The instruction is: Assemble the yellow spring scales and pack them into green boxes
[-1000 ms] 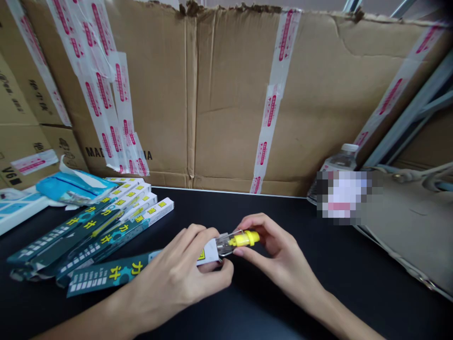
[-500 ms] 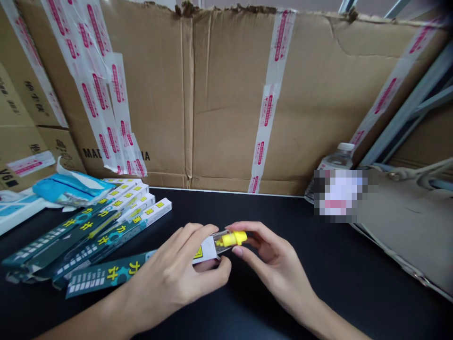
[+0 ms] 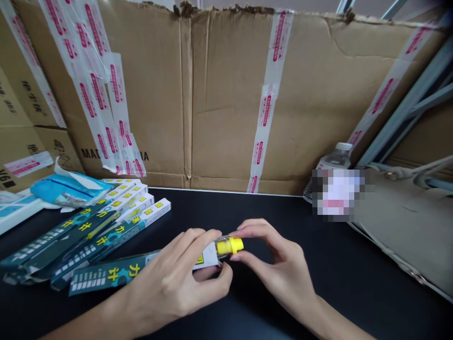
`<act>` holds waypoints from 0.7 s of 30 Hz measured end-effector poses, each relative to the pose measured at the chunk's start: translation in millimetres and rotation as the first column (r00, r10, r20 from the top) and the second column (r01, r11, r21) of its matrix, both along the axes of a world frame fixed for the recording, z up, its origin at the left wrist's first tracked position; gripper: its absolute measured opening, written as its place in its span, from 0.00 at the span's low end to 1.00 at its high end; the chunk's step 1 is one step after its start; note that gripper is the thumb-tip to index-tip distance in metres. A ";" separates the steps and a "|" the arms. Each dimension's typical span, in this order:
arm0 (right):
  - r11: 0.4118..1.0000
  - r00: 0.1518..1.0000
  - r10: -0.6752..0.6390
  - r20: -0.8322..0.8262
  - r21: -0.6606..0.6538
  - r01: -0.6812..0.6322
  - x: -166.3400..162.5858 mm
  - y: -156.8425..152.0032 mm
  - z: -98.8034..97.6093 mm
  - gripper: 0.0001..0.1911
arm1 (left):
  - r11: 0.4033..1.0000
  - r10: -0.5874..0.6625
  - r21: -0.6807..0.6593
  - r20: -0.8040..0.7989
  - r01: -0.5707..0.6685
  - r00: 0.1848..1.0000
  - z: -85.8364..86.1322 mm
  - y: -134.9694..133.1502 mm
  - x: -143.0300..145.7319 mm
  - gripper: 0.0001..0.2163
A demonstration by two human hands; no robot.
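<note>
Clear tube (image 3: 222, 253): mostly enclosed by the held carton, with only the capped end left showing, toward the middle of the worktop (image 3: 208, 208).
Yellow cap (image 3: 233, 245): set on the tube's exposed end and pointed toward the worktop's right side.
Right hand (image 3: 279, 255): thumb and forefinger are brought close together, with the capped end pinched between them.
Held carton (image 3: 102, 276): gripped at its white end, its dark printed end pointed toward the worktop's left edge.
Left hand (image 3: 177, 276): wrapped over the carton from above, fingers curled around it.
Other cartons (image 3: 106, 238): laid side by side, slanted, on the worktop's left part; similar printing is borne.
Blue packet (image 3: 71, 189): placed behind those cartons, near the back left corner.
Bottle (image 3: 341, 158): stood near the back right corner, partly hidden by a pixelated patch.
Beige bag (image 3: 396, 222): placed along the right edge.
Cardboard (image 3: 230, 104): stood upright along the back edge, striped with printed tape.
</note>
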State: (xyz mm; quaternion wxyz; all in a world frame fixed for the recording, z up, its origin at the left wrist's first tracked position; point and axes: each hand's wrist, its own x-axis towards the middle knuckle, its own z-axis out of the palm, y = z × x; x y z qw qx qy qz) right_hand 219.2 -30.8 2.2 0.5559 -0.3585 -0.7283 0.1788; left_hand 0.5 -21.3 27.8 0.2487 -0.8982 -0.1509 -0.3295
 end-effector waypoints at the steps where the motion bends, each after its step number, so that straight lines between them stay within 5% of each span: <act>1: 1.000 1.000 0.014 0.011 0.024 -0.014 0.2 -0.3 -0.3 0.13 | 1.000 0.004 0.004 -0.001 -0.004 1.000 -0.2 -0.3 0.5 0.15; 11: 0.983 0.982 0.185 -0.039 0.008 -0.185 2.2 0.2 -5.0 0.15 | 0.999 -0.012 -0.031 -0.008 0.011 1.000 -10.7 2.4 -4.7 0.20; 21: 0.988 0.994 0.103 0.039 -0.115 -0.098 -1.0 2.3 -1.8 0.12 | 0.992 -0.014 -0.124 0.062 0.021 0.998 -19.6 2.2 -3.4 0.19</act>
